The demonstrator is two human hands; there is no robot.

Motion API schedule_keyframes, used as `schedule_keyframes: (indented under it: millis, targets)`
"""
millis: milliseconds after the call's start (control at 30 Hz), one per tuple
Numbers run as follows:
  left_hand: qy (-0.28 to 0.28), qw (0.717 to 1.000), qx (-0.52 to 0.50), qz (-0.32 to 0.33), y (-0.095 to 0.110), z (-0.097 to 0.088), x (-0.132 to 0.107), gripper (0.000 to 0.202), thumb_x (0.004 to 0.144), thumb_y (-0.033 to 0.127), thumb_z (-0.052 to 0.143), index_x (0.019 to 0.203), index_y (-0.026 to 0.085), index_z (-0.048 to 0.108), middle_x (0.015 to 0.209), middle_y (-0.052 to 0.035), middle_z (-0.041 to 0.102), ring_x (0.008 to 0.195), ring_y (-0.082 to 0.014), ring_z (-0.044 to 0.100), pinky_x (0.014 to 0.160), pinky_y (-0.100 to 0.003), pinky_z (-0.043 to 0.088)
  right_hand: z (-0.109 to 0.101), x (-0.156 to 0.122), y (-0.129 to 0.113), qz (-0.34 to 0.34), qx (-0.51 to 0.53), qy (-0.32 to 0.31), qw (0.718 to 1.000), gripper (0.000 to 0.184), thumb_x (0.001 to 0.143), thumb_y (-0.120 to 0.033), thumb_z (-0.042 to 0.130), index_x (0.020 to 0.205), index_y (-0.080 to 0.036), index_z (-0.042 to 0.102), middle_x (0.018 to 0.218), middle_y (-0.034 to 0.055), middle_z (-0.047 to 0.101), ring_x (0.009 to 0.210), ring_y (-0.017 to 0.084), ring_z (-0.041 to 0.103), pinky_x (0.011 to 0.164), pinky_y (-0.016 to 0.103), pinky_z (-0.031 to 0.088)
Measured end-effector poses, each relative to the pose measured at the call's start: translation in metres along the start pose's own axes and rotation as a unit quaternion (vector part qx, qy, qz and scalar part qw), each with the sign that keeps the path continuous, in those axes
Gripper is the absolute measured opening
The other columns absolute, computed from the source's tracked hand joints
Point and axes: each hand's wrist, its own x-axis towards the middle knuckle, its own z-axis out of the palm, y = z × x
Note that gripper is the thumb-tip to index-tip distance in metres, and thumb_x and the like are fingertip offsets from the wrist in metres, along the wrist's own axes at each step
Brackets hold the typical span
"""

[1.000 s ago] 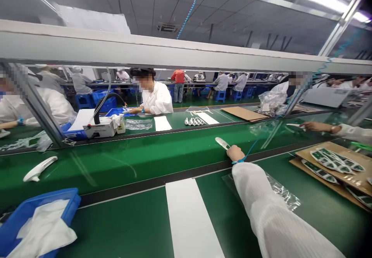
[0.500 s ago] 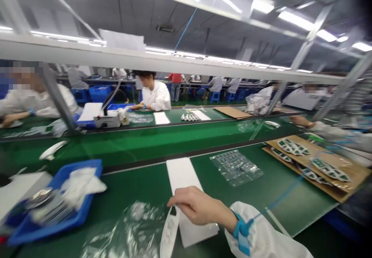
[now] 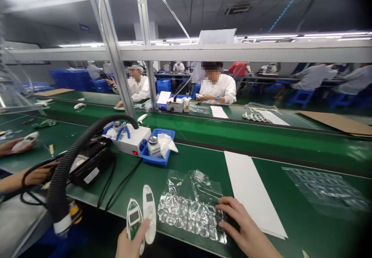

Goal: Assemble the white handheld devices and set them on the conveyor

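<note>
My left hand (image 3: 132,242) grips two slim white handheld-device housing halves at the lower middle. One housing half (image 3: 134,217) shows a small display window and a green circuit board; the other white half (image 3: 149,211) stands beside it under my thumb. My right hand (image 3: 240,221) touches the right edge of a clear plastic sheet of moulded cells (image 3: 188,215), thumb and fingers apart. Whether a small piece is between those fingertips, I cannot tell. The sheet lies partly in a clear bag (image 3: 200,180) on the green bench (image 3: 203,158).
White card strips (image 3: 250,190) lie right of my right hand, then another clear cell sheet (image 3: 322,184). Beyond is a blue tray (image 3: 152,160) with a bottle and tissue. A black ribbed hose (image 3: 62,172) arches at left, near a co-worker's hands (image 3: 37,174).
The view has swung left. My left hand is now visible, holding both housing halves. My right hand, earlier on a white housing half, is now at the clear cell sheet.
</note>
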Motion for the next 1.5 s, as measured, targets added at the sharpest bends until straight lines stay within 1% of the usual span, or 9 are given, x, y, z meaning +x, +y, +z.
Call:
schedule_keyframes:
  millis: [133, 333, 467, 633, 700, 933, 1233, 1367, 1500]
  targets:
    - [-0.045, 0.999, -0.027, 0.007, 0.016, 0.002, 0.017, 0.050, 0.056, 0.041, 0.084, 0.093, 0.010, 0.069, 0.084, -0.0111, 0.076, 0.086, -0.0289, 0.069, 0.075, -0.034, 0.053, 0.005, -0.007, 0.022, -0.028, -0.076, 0.020, 0.997, 0.025, 0.092, -0.041, 0.054, 0.115, -0.033, 0.061, 0.123, 0.0109, 0.055, 0.108, 0.031, 0.057, 0.084, 0.042, 0.054]
    - [-0.046, 0.996, 0.027, 0.065, 0.010, 0.025, 0.027, 0.046, 0.056, 0.043, 0.083, 0.084, 0.009, 0.072, 0.073, -0.0080, 0.074, 0.081, -0.0276, 0.067, 0.070, -0.030, 0.049, 0.017, -0.002, 0.016, -0.057, -0.086, 0.083, 0.991, 0.021, 0.097, -0.035, 0.045, 0.094, -0.026, 0.064, 0.100, 0.0091, 0.059, 0.086, 0.026, 0.059, 0.071, 0.039, 0.049]
    - [-0.081, 0.995, 0.023, 0.054, 0.011, 0.026, 0.026, 0.046, 0.058, 0.042, 0.082, 0.088, 0.008, 0.071, 0.083, -0.0111, 0.076, 0.086, -0.0278, 0.068, 0.076, -0.032, 0.050, 0.019, 0.006, 0.012, -0.057, -0.064, 0.091, 0.992, 0.025, 0.100, -0.031, 0.037, 0.088, -0.023, 0.058, 0.090, 0.0072, 0.057, 0.081, 0.023, 0.056, 0.072, 0.040, 0.045]
    - [-0.167, 0.986, 0.004, -0.022, 0.010, 0.026, 0.015, 0.060, 0.068, 0.043, 0.078, 0.114, 0.009, 0.060, 0.098, -0.0153, 0.074, 0.095, -0.0303, 0.068, 0.087, -0.041, 0.050, 0.015, 0.011, 0.008, -0.019, -0.018, 0.093, 0.995, 0.028, 0.101, -0.032, 0.033, 0.084, -0.022, 0.053, 0.088, 0.0052, 0.056, 0.080, 0.022, 0.055, 0.074, 0.039, 0.044]
    - [-0.158, 0.987, 0.005, -0.030, 0.009, 0.031, 0.014, 0.061, 0.066, 0.044, 0.079, 0.113, 0.010, 0.059, 0.098, -0.0145, 0.074, 0.094, -0.0298, 0.069, 0.088, -0.040, 0.050, 0.013, 0.011, 0.008, -0.019, -0.020, 0.090, 0.996, 0.027, 0.101, -0.031, 0.034, 0.085, -0.022, 0.053, 0.090, 0.0053, 0.055, 0.082, 0.021, 0.055, 0.075, 0.039, 0.044]
    - [-0.089, 0.989, 0.098, 0.064, 0.007, 0.035, 0.026, 0.052, 0.057, 0.050, 0.080, 0.088, 0.010, 0.068, 0.082, -0.0103, 0.074, 0.084, -0.0288, 0.065, 0.075, -0.034, 0.046, 0.015, 0.000, 0.011, -0.094, -0.093, 0.099, 0.986, 0.020, 0.100, -0.021, 0.038, 0.090, -0.021, 0.055, 0.087, 0.0052, 0.054, 0.076, 0.020, 0.053, 0.066, 0.035, 0.041]
    - [-0.105, 0.981, 0.162, 0.015, -0.003, 0.011, 0.013, 0.051, 0.056, 0.052, 0.080, 0.085, 0.011, 0.069, 0.082, -0.0110, 0.074, 0.083, -0.0298, 0.063, 0.071, -0.032, 0.047, 0.028, -0.025, 0.000, -0.170, -0.173, 0.110, 0.964, 0.026, 0.095, -0.005, 0.034, 0.085, -0.018, 0.053, 0.077, 0.0039, 0.052, 0.066, 0.017, 0.049, 0.062, 0.032, 0.037]
    - [-0.082, 0.987, 0.141, -0.006, -0.011, -0.001, 0.013, 0.050, 0.050, 0.050, 0.083, 0.079, 0.012, 0.070, 0.076, -0.0105, 0.074, 0.083, -0.0329, 0.066, 0.068, -0.033, 0.050, 0.030, -0.038, 0.000, -0.181, -0.173, 0.085, 0.965, 0.023, 0.095, -0.008, 0.035, 0.089, -0.018, 0.054, 0.076, 0.0043, 0.053, 0.064, 0.017, 0.048, 0.060, 0.031, 0.036]
    - [-0.085, 0.990, 0.106, -0.029, -0.019, -0.009, 0.013, 0.052, 0.050, 0.048, 0.085, 0.084, 0.013, 0.068, 0.079, -0.0108, 0.075, 0.083, -0.0327, 0.067, 0.068, -0.034, 0.051, 0.028, -0.048, -0.008, -0.164, -0.177, 0.057, 0.969, 0.019, 0.096, -0.012, 0.039, 0.091, -0.019, 0.055, 0.077, 0.0045, 0.055, 0.065, 0.017, 0.049, 0.061, 0.031, 0.038]
